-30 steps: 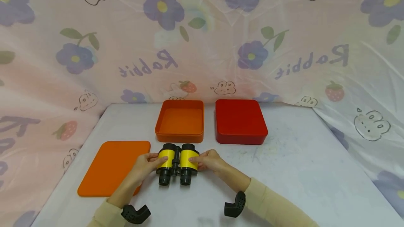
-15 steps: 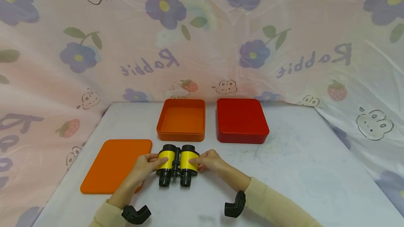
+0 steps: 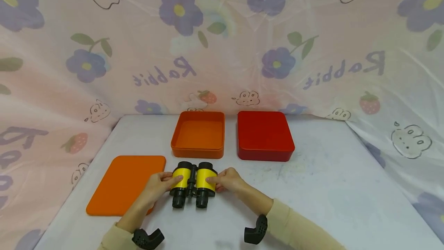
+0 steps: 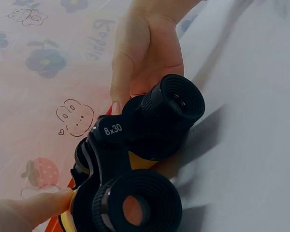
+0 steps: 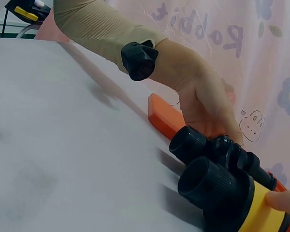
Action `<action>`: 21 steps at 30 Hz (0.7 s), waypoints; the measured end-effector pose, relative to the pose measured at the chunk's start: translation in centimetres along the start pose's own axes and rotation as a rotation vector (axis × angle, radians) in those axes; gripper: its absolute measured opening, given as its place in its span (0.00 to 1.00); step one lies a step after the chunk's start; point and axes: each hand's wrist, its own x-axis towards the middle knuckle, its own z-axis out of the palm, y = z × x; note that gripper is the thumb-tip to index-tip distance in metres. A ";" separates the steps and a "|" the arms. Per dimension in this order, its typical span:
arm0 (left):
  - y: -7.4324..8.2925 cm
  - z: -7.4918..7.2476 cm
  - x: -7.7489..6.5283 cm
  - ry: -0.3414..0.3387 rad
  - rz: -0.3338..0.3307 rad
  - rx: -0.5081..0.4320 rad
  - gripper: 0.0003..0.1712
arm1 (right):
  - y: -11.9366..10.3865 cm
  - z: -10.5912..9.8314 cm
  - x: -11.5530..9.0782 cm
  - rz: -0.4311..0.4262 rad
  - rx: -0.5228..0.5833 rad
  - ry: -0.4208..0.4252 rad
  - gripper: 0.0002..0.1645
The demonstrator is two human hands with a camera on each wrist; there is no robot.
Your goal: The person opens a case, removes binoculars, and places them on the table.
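Black-and-yellow binoculars [image 3: 192, 182] are held between both hands, eyepieces toward the person, low over the white table. My left hand [image 3: 157, 186] grips the left yellow barrel, thumb on top. On the opposite barrel, my right hand [image 3: 230, 180] does the same, its fingers going round the outer side. The left wrist view shows the eyepieces close up and "8x30" printed on the binoculars [image 4: 112, 129]. Dark shadows lie beneath the binoculars [image 5: 210, 186] in the right wrist view; whether they touch the table cannot be told.
Behind the binoculars stands an open orange box [image 3: 197, 152], with nothing visible inside. A closed red box [image 3: 265, 134] sits to its right. An orange lid [image 3: 121, 184] lies flat at the left, partly under the left forearm. A patterned curtain [image 3: 222, 49] hangs behind the table.
Both hands keep their grip on the binoculars, which have shifted very slightly toward the person and left. The boxes and lid stay put; the head view has moved a little.
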 end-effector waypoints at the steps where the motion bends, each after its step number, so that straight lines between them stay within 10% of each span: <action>1: 0.0 0.0 0.1 -0.004 -0.001 0.004 0.47 | 0.0 0.0 0.0 -0.004 0.000 0.002 0.21; 21: 0.3 0.1 0.0 -0.022 0.029 0.062 0.47 | 0.0 -0.5 0.1 0.028 -0.013 -0.009 0.21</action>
